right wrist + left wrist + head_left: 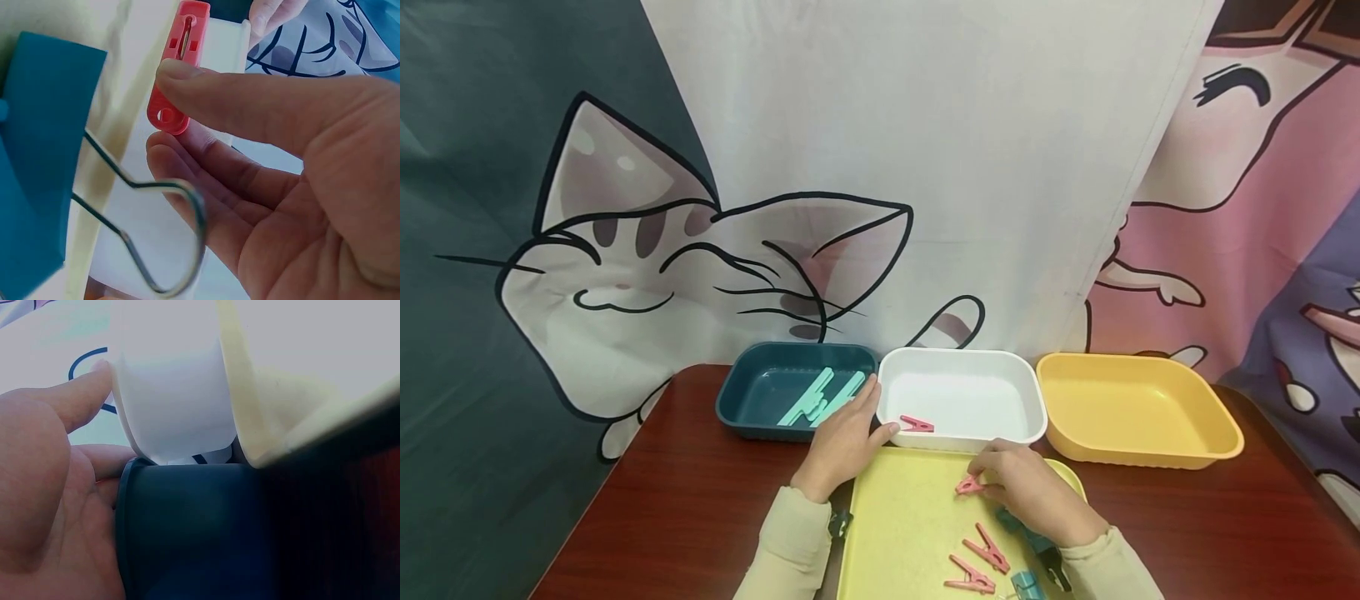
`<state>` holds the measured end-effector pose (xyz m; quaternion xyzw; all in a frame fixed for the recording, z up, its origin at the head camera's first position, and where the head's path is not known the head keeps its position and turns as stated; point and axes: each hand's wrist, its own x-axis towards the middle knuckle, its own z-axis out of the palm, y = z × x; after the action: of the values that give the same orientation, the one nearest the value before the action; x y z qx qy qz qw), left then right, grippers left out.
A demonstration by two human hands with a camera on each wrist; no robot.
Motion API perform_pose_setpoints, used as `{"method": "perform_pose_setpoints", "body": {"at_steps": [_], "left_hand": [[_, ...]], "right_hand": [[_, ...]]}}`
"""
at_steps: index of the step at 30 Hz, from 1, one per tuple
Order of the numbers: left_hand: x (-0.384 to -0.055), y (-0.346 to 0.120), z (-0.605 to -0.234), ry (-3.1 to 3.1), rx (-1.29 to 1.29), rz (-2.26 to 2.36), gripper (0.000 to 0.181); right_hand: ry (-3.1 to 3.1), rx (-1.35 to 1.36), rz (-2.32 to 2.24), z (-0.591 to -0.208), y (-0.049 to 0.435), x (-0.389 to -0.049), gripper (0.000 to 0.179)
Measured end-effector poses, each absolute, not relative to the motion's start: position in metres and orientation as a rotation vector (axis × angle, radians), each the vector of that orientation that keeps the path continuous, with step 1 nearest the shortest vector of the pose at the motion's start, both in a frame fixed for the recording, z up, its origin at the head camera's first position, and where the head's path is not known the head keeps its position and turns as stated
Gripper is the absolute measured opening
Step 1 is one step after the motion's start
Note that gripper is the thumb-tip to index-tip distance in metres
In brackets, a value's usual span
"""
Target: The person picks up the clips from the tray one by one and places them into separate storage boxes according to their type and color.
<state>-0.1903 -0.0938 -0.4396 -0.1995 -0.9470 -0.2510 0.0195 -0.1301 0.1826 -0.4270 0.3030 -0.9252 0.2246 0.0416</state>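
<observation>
My right hand (1026,492) pinches a pink clothespin (178,69) between thumb and fingers, above the far part of the pale yellow tray (898,525). My left hand (844,446) rests at the adjoining rims of the dark blue bin (763,396) and the white bin (977,392), fingers extended. In the left wrist view its thumb touches the white bin's rim. One pink clothespin (917,424) lies in the white bin. Mint-green bag clips (808,398) lie in the dark blue bin, partly behind the left hand.
Two pink clothespins (987,550) and a blue binder clip (1027,586) lie on the tray. More teal pieces sit partly hidden under the right arm. A yellow bin (1138,408) stands at the right on the brown table (647,517). A printed cloth hangs behind.
</observation>
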Motion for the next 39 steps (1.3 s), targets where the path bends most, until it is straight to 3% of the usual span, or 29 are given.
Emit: {"method": "perform_pose_setpoints", "body": {"at_steps": [39], "left_hand": [[-0.188, -0.093, -0.439, -2.948, -0.602, -0.793, 0.076]], "right_hand": [[-2.742, 0.832, 0.596, -0.405, 0.189, -0.135, 0.021]]}}
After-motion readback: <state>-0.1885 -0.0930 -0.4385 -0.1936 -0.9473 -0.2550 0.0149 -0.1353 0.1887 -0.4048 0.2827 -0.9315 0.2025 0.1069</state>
